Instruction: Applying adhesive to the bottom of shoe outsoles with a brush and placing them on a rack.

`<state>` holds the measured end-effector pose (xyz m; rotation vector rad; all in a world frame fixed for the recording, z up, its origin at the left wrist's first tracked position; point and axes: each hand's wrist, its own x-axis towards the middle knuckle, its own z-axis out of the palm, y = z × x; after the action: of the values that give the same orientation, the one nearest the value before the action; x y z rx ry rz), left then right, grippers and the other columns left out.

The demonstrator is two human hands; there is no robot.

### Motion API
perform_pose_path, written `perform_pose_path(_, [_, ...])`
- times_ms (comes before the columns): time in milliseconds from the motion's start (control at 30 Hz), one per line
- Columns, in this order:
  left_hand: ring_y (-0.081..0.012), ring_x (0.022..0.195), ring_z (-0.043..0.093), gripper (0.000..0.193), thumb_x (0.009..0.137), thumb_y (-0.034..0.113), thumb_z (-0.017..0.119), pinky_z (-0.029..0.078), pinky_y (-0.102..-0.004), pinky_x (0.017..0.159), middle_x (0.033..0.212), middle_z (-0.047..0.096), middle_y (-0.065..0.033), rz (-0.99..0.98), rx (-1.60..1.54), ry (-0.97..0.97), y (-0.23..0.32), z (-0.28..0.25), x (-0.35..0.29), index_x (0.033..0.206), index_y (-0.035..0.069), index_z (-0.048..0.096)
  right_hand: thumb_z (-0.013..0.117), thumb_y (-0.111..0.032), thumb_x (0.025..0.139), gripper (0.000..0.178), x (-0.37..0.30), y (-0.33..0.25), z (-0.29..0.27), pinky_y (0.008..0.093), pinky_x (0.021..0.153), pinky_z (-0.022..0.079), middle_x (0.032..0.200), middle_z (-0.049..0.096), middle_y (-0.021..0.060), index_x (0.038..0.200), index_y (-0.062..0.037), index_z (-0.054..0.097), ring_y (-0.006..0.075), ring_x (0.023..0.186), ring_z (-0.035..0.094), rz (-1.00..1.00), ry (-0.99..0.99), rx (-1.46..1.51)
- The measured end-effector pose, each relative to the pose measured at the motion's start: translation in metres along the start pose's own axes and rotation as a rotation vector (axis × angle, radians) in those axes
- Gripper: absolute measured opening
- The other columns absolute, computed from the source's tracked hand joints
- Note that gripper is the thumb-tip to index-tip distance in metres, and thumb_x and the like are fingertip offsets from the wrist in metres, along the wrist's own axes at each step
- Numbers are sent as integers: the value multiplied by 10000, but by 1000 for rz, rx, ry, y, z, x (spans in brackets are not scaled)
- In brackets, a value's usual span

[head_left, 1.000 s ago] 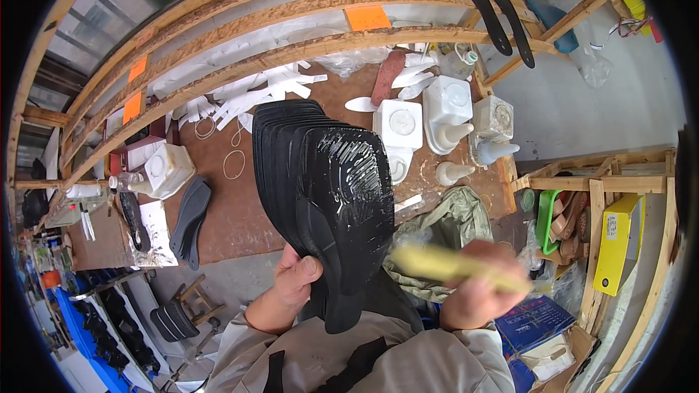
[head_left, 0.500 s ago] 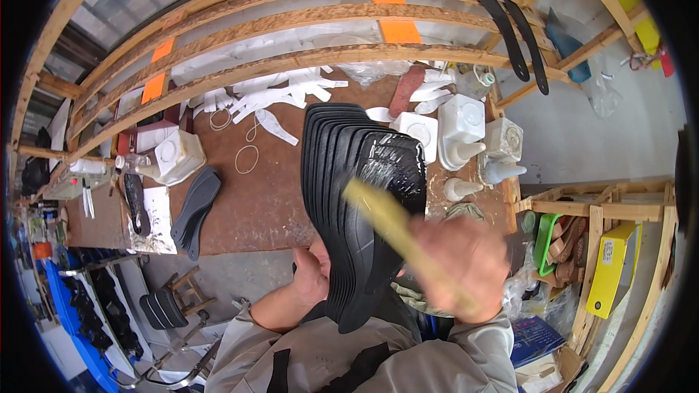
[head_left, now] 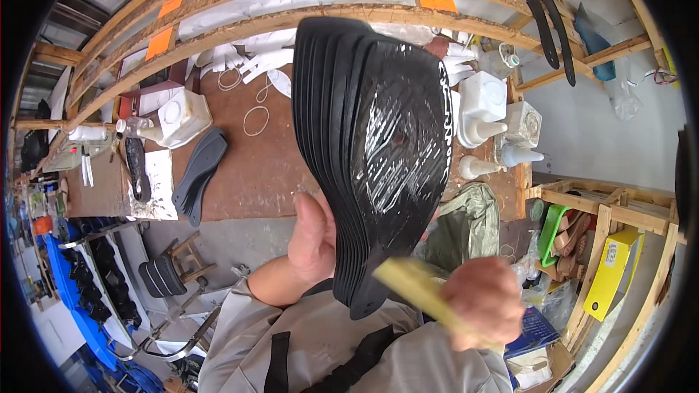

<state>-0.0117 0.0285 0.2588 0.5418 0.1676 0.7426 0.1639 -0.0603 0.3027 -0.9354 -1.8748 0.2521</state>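
Note:
My left hand grips the edge of a fanned stack of black sole-shaped pieces, its thumb up along the side and some fingers hidden behind. The front piece faces up, its wide part shiny and wet with white streaks and a white line along the right edge. Closed around a flat yellowish brush, my right hand is at the lower right of the stack. The brush is blurred by motion, and its tip is over or against the narrow lower end; contact is unclear.
Behind the stack is a brown table with a smaller bundle of black pieces, white strips and white containers. A slatted wooden rack spans above. At right are a yellow box and green basket.
The stack has moved up and toward the camera. My right hand and brush have come down from its wide part to the lower end. More of the front piece now looks wet.

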Motion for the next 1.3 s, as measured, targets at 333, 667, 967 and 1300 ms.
perform_pose_path(333, [-301,1183,499,613,920,290,520,420,-423,993,1335,423,-206,130,-6,147,13,5,-4,1389,7,243,729,-107,674,209,-2,-18,-2,255,488,470,783,671,111,860,-20,692,156,598,595,-6,-84,4])
perform_pose_path(667, [-260,1137,528,469,955,256,441,436,-405,964,1276,490,-150,377,-131,138,19,5,-11,1341,14,331,726,-84,687,206,-2,-30,-3,247,441,448,704,662,119,858,21,683,153,523,578,30,-45,82])
perform_pose_path(967, [-346,1138,537,523,960,346,351,436,-504,957,1322,472,-203,349,-38,109,15,10,-25,1370,22,349,633,-108,833,146,60,-17,-12,235,428,418,663,637,125,836,36,653,134,489,548,576,746,291])
perform_pose_path(1300, [-440,1202,445,822,880,670,237,436,-560,958,1384,349,-243,224,163,30,50,18,-17,1440,69,193,707,-105,756,211,33,-25,15,257,399,422,826,679,131,938,0,682,139,521,583,-121,73,101])
